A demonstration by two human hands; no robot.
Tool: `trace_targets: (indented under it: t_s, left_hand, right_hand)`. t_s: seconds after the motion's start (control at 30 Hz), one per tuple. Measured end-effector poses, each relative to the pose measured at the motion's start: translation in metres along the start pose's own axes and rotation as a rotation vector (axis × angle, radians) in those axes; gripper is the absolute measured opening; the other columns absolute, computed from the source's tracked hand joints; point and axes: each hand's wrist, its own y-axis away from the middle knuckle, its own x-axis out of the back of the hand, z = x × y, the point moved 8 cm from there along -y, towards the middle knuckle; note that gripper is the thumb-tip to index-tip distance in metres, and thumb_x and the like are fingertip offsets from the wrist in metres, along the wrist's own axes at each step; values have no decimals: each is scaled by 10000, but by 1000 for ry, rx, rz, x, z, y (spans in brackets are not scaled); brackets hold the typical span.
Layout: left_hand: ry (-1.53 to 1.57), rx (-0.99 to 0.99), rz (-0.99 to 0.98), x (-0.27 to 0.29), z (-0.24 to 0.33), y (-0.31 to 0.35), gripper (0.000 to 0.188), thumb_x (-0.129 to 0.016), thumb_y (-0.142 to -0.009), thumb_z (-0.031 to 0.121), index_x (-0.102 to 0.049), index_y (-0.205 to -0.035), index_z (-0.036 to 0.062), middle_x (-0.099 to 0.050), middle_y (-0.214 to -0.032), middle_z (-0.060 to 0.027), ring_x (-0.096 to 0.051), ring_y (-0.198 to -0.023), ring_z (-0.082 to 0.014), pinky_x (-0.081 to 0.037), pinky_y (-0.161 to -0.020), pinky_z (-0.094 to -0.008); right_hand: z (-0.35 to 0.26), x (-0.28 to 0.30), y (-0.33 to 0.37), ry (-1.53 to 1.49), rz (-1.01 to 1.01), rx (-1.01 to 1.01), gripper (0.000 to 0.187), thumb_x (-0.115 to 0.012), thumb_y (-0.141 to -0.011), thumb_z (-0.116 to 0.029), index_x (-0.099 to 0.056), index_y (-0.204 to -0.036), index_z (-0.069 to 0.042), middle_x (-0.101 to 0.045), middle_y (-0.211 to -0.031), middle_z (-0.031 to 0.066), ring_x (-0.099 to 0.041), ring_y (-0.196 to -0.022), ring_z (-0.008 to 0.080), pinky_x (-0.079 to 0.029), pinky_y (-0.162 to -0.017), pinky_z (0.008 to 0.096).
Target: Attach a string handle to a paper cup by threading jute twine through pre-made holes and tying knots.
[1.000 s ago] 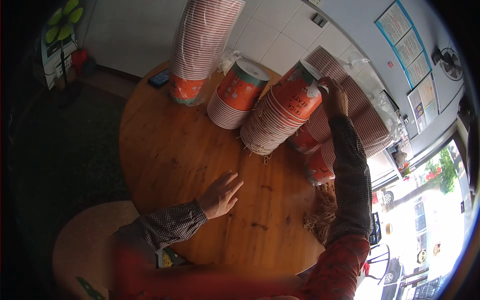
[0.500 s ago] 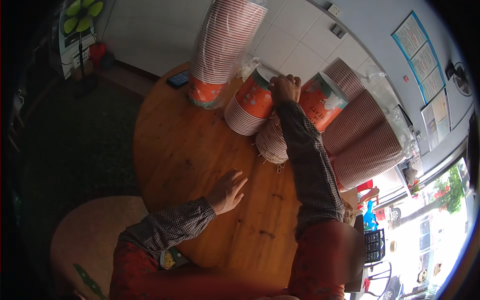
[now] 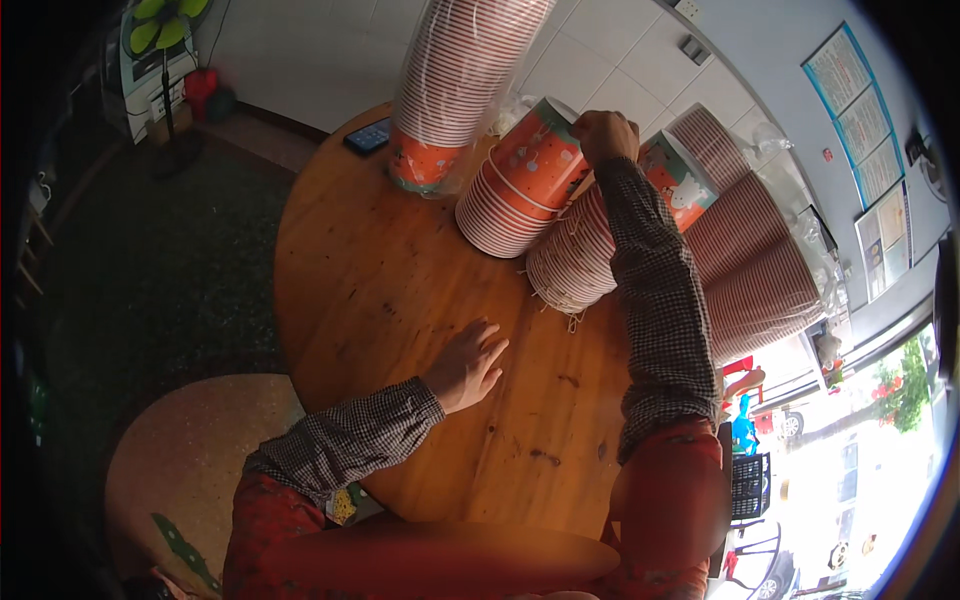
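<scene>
My right hand (image 3: 608, 138) is closed on the upper end of an orange-and-green paper bucket (image 3: 540, 145), the topmost of an upside-down stack. A white rim crosses the orange partway down, with more orange and several stacked rims (image 3: 498, 212) below it. Palm low over the wooden table, my left hand (image 3: 468, 368) stays open with fingers apart and holds nothing. Beside the first stack, partly behind my right forearm, stands another bucket stack (image 3: 580, 260) with rubber bands looped round its lower end. The fingertips of my right hand are partly hidden.
A tall plastic-wrapped bucket stack (image 3: 455, 85) rises at the back, near a phone (image 3: 368, 137). More wrapped stacks (image 3: 755, 265) and an orange bucket (image 3: 685, 185) stand right of my forearm. A round stool (image 3: 200, 450) is at the lower left. Tiled wall (image 3: 640, 60) lies behind.
My right hand has moved up with the top bucket, which now sits higher on its stack and shows its rim. The left hand remains open, nearly in place. The view has shifted slightly.
</scene>
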Motion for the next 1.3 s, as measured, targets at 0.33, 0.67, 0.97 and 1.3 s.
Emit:
trace_targets:
  t_s: [0.33, 0.67, 0.97, 1.3]
  left_hand:
    - [52, 23, 47, 4, -7, 0, 473, -662, -844, 181, -513, -1242, -25, -484, -1271, -202, -463, -1213, -352, -419, -1022, -429]
    - [1111, 272, 30, -15, -18, -14, 755, -591, -937, 320, -160, -1517, 101, -443, -1403, -194, -483, -1253, -235, -418, -1013, -396]
    - [1479, 458, -309, -67, -33, 47, 621, -375, -1003, 491, -296, -1479, 101, -375, -1475, -115, -383, -1336, -268, -305, -1116, -430]
    - [1131, 362, -326, -98, -63, 95, 577, -495, -976, 409, -401, -1420, 53, -439, -1421, -158, -421, -1305, -280, -359, -1073, -423]
  right_hand:
    - [36, 169, 32, -567, 433, 144, 136, -664, -805, -133, -748, -912, -146, -725, -861, 64, -690, -746, 193, -535, -710, 315]
    - [103, 39, 416, -2031, -31, -1063, 364, -503, -956, -202, -526, -1256, 4, -603, -1200, 146, -610, -1054, 270, -528, -879, 397]
    - [33, 16, 546, -1345, -247, -1061, 229, -634, -898, -117, -644, -1083, 17, -685, -988, 89, -658, -831, 186, -551, -724, 333]
    - [149, 120, 577, -32, -157, -580, 146, -645, -822, -116, -682, -963, -123, -559, -978, 57, -581, -964, 271, -525, -712, 394]
